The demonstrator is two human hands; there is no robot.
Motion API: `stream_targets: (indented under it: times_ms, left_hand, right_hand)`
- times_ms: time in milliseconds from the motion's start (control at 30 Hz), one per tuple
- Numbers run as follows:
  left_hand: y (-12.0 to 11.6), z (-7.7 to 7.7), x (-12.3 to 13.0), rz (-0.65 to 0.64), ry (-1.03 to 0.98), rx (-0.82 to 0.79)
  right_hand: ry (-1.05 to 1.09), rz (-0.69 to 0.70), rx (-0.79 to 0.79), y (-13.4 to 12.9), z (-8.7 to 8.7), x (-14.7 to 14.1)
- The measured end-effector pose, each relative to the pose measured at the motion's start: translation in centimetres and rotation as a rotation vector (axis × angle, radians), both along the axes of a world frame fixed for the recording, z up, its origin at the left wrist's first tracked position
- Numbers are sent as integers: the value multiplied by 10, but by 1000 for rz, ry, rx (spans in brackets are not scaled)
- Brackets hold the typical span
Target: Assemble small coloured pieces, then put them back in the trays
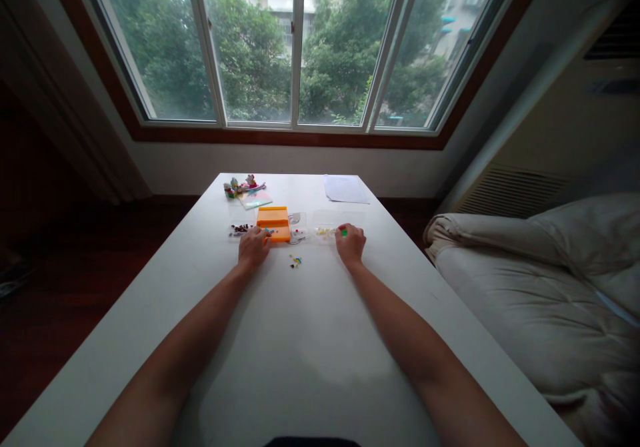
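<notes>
My left hand (255, 245) is at the lower left corner of an open orange case (273, 217), its fingers bent together over the edge; what they hold, if anything, is too small to tell. Dark small pieces (241, 229) lie in a clear tray just left of the case. My right hand (351, 241) is closed at the right clear tray (313, 240), fingers beside a green piece (345, 233) and pale yellow pieces (325, 231). Between my hands, nearer me, a few tiny yellow, blue and dark pieces (296, 260) lie loose on the white table (300, 340).
Small colourful figures (243, 185) and a pastel sheet (256, 199) are at the table's back left. White paper (346, 189) lies at the back right. A cushioned sofa (530, 287) stands right of the table, and a window is beyond its far edge.
</notes>
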State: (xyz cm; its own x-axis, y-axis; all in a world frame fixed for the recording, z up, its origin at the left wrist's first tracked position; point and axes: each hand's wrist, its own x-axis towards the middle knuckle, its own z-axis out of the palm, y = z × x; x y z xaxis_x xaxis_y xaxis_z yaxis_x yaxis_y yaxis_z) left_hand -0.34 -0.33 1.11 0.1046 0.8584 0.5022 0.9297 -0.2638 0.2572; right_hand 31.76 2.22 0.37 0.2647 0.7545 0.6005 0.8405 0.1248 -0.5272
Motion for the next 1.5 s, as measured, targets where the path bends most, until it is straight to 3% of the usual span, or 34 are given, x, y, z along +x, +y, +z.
stream_targets:
  times_ms: [167,467,667,967,1167,1267,1367,1500]
  left_hand:
    - [-5,0,9,-159,23,-69]
    - [-18,5,38,-335,138,-38]
    - [-14,-3,46,-301,186,-30]
    - [-7,-14,41,-273,119,-49]
    - [-7,-11,38,-249,102,-78]
    - [-10,-7,39,-296,114,-65]
    - [-13,-4,40,-356,138,-51]
    - [-17,0,40,-413,142,-36]
  right_hand:
    - [84,-230,-90,14,-6,33]
    - [151,-136,-136,23,-19,34]
    - [93,-99,-234,26,-22,32]
    - [70,-42,-203,21,-19,26]
    - [54,-14,-183,14,-11,20]
    - [35,-11,-118,9,-5,16]
    - [47,88,-36,1,0,5]
    - [149,353,-7,-14,5,-21]
